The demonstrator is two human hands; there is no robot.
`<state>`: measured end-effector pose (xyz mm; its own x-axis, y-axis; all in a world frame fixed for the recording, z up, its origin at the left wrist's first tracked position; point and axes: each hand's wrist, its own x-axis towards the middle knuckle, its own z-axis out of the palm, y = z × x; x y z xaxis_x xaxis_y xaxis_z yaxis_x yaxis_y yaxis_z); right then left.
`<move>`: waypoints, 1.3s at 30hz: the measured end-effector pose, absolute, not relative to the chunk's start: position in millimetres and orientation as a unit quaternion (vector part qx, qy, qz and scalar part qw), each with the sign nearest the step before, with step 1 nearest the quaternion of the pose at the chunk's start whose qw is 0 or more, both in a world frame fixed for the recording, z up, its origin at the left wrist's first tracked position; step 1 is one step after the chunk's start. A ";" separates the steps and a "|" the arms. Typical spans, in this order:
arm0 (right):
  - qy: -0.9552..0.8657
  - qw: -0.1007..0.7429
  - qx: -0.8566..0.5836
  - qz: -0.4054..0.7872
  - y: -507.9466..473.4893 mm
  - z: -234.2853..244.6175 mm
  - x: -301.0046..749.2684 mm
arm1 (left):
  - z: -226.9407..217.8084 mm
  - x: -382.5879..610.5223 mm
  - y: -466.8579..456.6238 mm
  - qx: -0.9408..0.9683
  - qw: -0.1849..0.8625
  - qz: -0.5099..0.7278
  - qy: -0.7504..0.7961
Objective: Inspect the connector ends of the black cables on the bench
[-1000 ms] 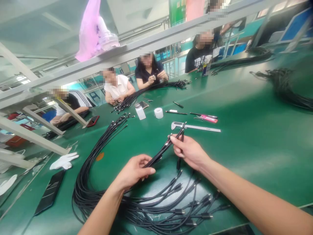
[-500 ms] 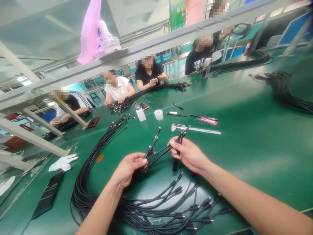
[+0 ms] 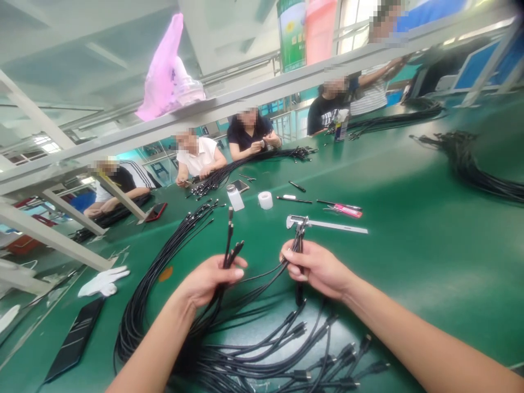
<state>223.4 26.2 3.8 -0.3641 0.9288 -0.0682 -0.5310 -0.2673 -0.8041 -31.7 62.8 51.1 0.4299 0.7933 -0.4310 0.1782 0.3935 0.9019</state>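
My left hand is closed round several black cables, their plug ends sticking up above the fingers. Opposite it, my right hand pinches other thin cable ends together with a black stick-like tool, whose lower end points down at the table; its exact kind I cannot make out. Cables stretch between the two hands. Under and around my forearms lies a large curved bundle of black cables, with USB-type plugs fanned out at the lower right and thin ends at the upper left.
Beyond my hands on the green table lie a digital caliper, a tape roll, a white bottle and pens. A phone and white glove are at left. Co-workers sit across, beside more cable bundles.
My left hand has shifted slightly left, and the plug ends in it now stand more upright. My right hand has moved a little down, still holding cables and the black tool.
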 end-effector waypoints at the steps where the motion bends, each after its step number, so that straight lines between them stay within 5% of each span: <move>1: -0.364 0.473 -0.272 0.755 25.4 5.5 226.0 | 54.9 -33.2 67.3 0.506 0.680 0.220 0.484; 7: -0.421 0.323 -0.245 0.812 20.7 14.0 236.7 | 63.9 -34.7 78.8 0.499 0.723 0.167 0.447; 17: -0.499 0.291 -0.370 0.728 39.0 5.9 179.3 | 6.7 -3.4 32.5 0.368 0.816 0.208 0.395; 30: -0.539 0.287 -0.461 0.644 51.2 -1.7 174.4 | -11.4 -10.5 30.4 0.300 0.796 0.373 0.369; 39: -0.626 0.412 -0.478 0.458 55.6 19.1 189.4 | 3.2 -1.9 11.9 0.402 0.806 0.259 0.349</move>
<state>189.4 55.6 19.1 -0.2037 0.9759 0.0780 0.2213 0.1235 -0.9674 -1.9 11.9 3.2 0.6212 0.6990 -0.3543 -0.1368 0.5419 0.8292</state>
